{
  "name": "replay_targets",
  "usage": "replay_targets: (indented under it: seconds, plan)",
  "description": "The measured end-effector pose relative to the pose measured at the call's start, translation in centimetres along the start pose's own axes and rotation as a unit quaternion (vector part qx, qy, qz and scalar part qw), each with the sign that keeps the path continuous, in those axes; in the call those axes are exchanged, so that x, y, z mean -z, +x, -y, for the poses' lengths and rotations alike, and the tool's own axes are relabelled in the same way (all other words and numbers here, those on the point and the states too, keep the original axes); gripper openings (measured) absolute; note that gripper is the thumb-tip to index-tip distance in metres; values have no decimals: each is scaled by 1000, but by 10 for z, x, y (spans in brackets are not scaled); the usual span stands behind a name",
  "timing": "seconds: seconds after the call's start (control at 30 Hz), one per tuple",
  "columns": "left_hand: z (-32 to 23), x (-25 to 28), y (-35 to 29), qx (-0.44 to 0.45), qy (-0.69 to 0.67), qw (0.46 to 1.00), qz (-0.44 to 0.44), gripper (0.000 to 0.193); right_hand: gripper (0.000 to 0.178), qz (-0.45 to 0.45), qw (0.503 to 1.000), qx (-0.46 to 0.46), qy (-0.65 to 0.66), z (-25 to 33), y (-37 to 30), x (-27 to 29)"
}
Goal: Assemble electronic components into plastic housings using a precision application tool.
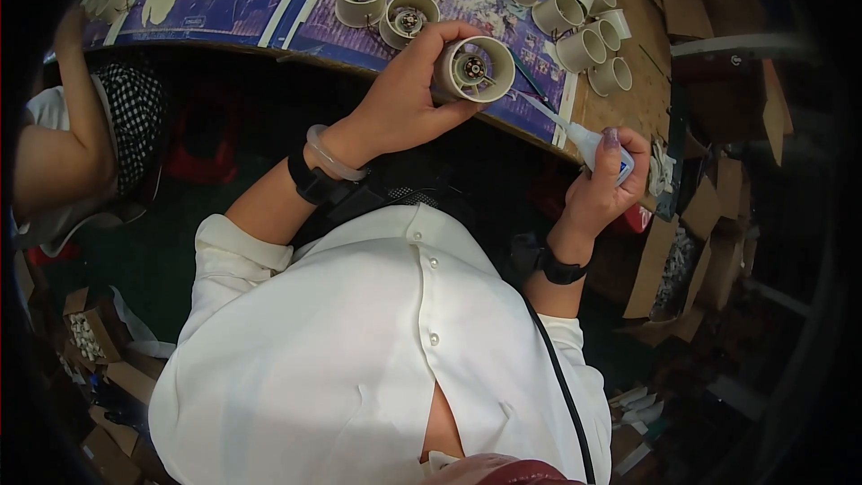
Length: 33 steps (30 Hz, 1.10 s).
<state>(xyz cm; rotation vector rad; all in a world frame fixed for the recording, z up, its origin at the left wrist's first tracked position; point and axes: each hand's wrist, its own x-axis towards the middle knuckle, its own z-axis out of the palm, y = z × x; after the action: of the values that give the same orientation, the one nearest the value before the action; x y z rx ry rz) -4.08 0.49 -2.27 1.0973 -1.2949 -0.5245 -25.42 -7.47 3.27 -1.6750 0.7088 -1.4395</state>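
Observation:
My left hand point(397, 110) is closed around a cream plastic cylinder housing point(444, 77), tilted so its open end shows a small motor inside. In my right hand point(594, 193) is a white squeeze bottle point(585, 143) with a long thin nozzle. Its nozzle points up and left toward the housing's lower right rim; whether the tip touches the rim is too fine to tell. A dark green pen-like stick point(530, 74) lies on the table just beyond the nozzle.
Several similar housings point(361, 0) stand or lie along the table point(310, 31), which has a worn blue-purple cover. Another person point(76, 139) sits at the left by the same table. Open cardboard boxes point(651, 274) with small parts stand at the right, and more point(109, 332) at the lower left.

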Motion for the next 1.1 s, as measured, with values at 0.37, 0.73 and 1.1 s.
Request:
replay_targets:
  seconds: [0.37, 0.73, 1.1]
  plan:
    - [11, -5, -3, 13, -11, 1000, -14, 65, 10, 1, 1000, -24, -3, -5, 4, -1]
    - [13, -7, -4, 44, -6, 999, -14, 61, 11, -1, 999, -34, -33, -4, 5, -1]
    - [10, -9, -5, 49, -4, 999, -10, 61, 10, 7, 998, -21, -54, 1, 4, -1]
